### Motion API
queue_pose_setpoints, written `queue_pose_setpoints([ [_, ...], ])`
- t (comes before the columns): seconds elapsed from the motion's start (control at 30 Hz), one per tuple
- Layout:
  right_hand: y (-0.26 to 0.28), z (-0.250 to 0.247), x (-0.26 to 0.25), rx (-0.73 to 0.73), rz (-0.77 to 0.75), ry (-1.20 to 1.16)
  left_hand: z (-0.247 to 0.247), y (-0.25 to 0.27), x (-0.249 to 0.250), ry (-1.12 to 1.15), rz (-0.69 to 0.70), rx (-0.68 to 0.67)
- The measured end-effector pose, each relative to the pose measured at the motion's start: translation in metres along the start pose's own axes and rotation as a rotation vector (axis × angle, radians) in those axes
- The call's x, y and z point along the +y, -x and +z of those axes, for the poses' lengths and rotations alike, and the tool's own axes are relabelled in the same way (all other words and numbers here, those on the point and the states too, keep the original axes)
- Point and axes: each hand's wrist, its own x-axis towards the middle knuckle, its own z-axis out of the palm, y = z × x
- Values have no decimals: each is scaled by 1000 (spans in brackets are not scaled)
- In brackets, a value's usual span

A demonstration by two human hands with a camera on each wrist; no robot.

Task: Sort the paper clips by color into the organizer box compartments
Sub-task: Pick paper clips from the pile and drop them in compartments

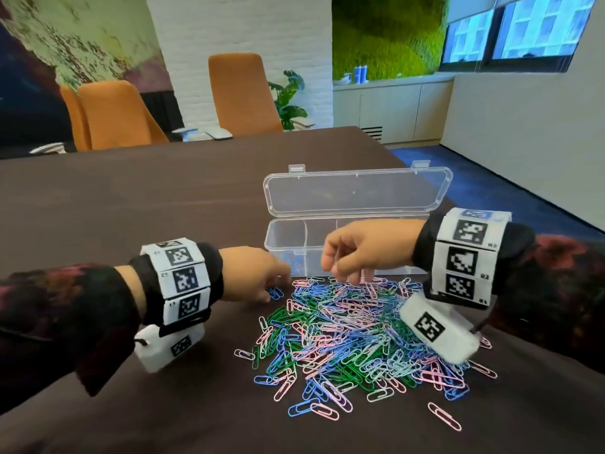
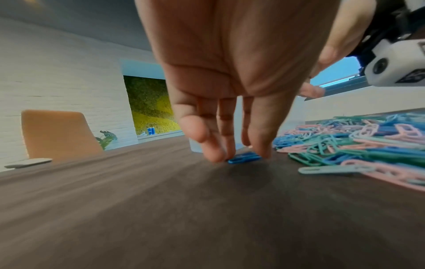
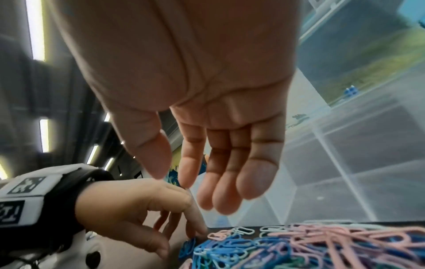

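Observation:
A heap of pink, blue, green and pale paper clips (image 1: 360,332) lies on the dark table. Behind it stands the clear organizer box (image 1: 281,237) with its lid (image 1: 357,191) open; several blue clips (image 1: 296,261) show in its left compartment. My left hand (image 1: 275,290) is down at the heap's left edge. In the left wrist view its thumb and fingertips (image 2: 214,152) pinch a blue paper clip (image 2: 243,157) that lies flat on the table. My right hand (image 1: 347,273) hovers over the heap's far edge in front of the box, fingers relaxed and holding nothing (image 3: 207,182).
Loose clips (image 1: 443,416) lie scattered in front of the heap. Orange chairs (image 1: 242,93) stand beyond the far table edge. The table's right edge (image 1: 491,208) drops to blue carpet. Bare tabletop stretches to the left of the box.

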Motion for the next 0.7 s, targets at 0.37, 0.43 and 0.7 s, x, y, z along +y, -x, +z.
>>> queue_pose_setpoints([
  [0.37,-9,13,2,-22,32,264,9,-7,3,69,-35,-33],
  [0.43,-19,18,-3,3,30,383,12,-3,2,158,-28,2],
  [0.7,-45,43,-10,-14,44,830,9,10,-7,1274,-30,103],
])
